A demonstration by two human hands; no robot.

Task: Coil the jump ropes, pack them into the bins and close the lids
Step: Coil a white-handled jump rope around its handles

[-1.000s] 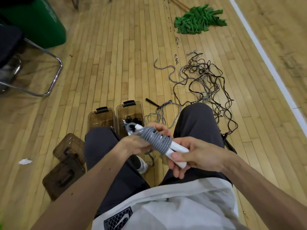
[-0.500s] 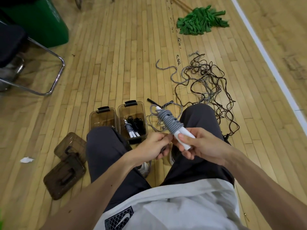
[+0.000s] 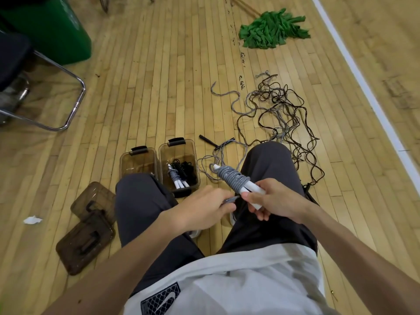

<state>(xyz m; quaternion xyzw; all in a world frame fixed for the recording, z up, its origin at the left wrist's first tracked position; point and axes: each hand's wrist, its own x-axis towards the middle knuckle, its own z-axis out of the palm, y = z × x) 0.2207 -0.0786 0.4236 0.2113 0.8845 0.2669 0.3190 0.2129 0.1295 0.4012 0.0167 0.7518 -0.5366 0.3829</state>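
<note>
The left hand (image 3: pixel 204 208) has dropped from the far tip of the coiled jump rope (image 3: pixel 230 178) to its near end, and the bundle has swung round so that it points away from the person.

The left thumb and fingers (image 3: pixel 223 206) pinch the short grey rope tail (image 3: pixel 231 198) that sticks out just below the coil. The right hand (image 3: pixel 272 201) grips the near ends of the white handles (image 3: pixel 254 189), with its fingers curled round them and the thumb on top. The two handles lie side by side. The grey rope is wound round them in tight, close turns, with one white tip showing at the far end. The bundle is held in the air between the person's knees, tilted up and to the left, above the dark trousers (image 3: pixel 268 162).

Just beyond the left knee two brown see-through bins stand side by side on the wooden floor (image 3: pixel 159 87). The right bin (image 3: pixel 179 152) holds a grey coiled rope with white handles and a black rope. Nothing can be made out in the left bin (image 3: pixel 138 161). Two brown lids (image 3: pixel 91 223) lie overlapping on the floor to the left of the bins. To the right a tangle of loose ropes (image 3: pixel 284 119), dark and grey, spreads across the boards. A green mop head (image 3: pixel 272 28) lies farther off.
</note>
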